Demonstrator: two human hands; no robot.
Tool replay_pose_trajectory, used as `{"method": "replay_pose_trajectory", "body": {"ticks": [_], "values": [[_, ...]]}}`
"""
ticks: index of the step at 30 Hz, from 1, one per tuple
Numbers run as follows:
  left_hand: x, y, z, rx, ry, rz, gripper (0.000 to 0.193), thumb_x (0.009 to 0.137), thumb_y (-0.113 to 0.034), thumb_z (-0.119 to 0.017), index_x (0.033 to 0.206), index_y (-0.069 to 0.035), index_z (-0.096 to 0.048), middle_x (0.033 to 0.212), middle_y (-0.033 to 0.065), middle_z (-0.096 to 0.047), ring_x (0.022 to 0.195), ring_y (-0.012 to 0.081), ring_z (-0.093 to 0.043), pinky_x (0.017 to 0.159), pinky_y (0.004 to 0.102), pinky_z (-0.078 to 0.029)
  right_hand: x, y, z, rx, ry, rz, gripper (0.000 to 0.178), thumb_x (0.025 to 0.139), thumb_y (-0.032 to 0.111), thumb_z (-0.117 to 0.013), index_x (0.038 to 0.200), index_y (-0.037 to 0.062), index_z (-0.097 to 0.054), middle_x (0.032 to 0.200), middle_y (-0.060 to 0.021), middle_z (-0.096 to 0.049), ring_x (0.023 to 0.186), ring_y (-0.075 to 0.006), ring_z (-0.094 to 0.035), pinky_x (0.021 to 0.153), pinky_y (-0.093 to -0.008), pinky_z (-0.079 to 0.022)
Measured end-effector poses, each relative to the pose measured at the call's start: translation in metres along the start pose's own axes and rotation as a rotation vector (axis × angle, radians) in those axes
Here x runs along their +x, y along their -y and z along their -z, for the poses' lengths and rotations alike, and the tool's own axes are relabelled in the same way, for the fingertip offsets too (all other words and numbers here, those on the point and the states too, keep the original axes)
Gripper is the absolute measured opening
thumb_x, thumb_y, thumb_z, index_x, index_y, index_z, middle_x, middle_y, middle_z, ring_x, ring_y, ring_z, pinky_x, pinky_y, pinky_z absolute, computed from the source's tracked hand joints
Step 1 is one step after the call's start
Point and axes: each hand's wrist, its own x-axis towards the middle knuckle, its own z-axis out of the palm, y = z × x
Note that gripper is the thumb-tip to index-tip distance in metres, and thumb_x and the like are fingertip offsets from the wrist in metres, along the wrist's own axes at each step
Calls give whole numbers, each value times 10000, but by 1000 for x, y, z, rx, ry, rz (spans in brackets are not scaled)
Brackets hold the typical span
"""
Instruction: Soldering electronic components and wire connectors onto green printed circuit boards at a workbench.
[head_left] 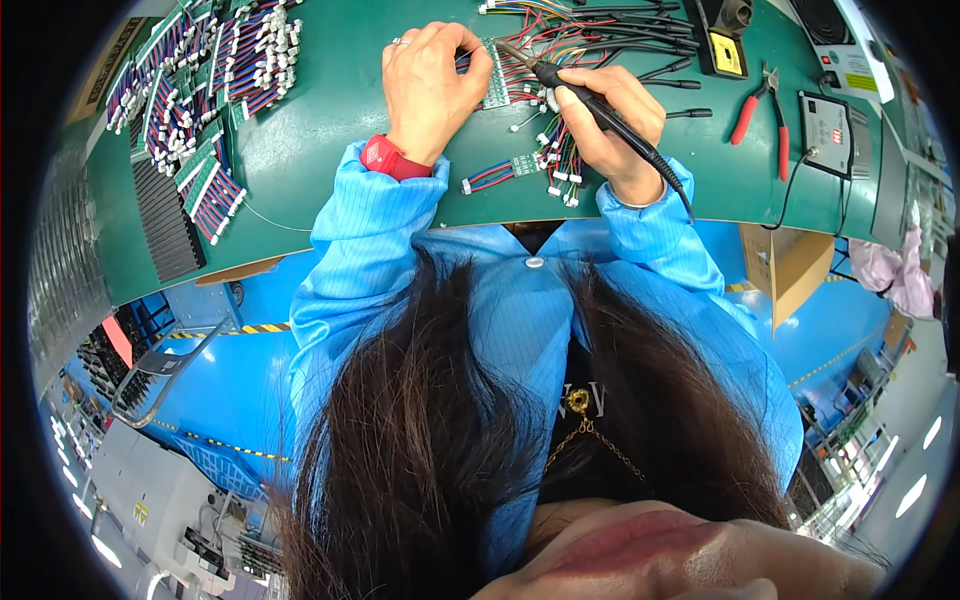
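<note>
The right hand (618, 118) is wrapped around a soldering iron (597, 108), its tip at a green board (496, 88) just right of the left hand (432, 88), whose thumb and forefinger meet, any pinched wire hidden. Soldering seems underway; the next move calls for steadiness.

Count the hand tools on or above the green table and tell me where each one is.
2: a soldering iron held in the right hand, and red-handled pliers lying open on the green table, right of that hand. More may be hidden.
</note>
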Motion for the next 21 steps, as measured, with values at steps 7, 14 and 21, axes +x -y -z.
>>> {"method": "replay_pose_trajectory", "body": {"ticks": [7, 14, 21], "values": [[-1, 0, 0, 12, 3, 0, 65, 744, -164, -677, 727, -107, -652, 774, 13, -645, 732, 233, -571, 788, 358, -430, -1, 2, 0, -9, 19, -25, 208, 684, 4, -740, 892, 19, -739, 747, -71, -672, 576, -163, -567, 517, -247, -454], [-1, -2, 4, 69, 53, -2, 87, 783, -186, -692, 798, -101, -686, 829, -3, -683, 757, 211, -591, 797, 332, -438, 0, 3, -1, -63, 10, 104, 225, 662, -4, -744, 885, 26, -739, 749, -67, -678, 572, -167, -568, 518, -251, -462], [0, -1, 0, 26, -4, -20, 75, 746, -175, -683, 726, -110, -649, 765, 8, -645, 724, 237, -574, 774, 363, -433, 0, 5, 3, -132, -91, 186, 237, 701, -22, -730, 937, 0, -732, 782, -106, -688, 613, -174, -587, 568, -253, -475]]}}
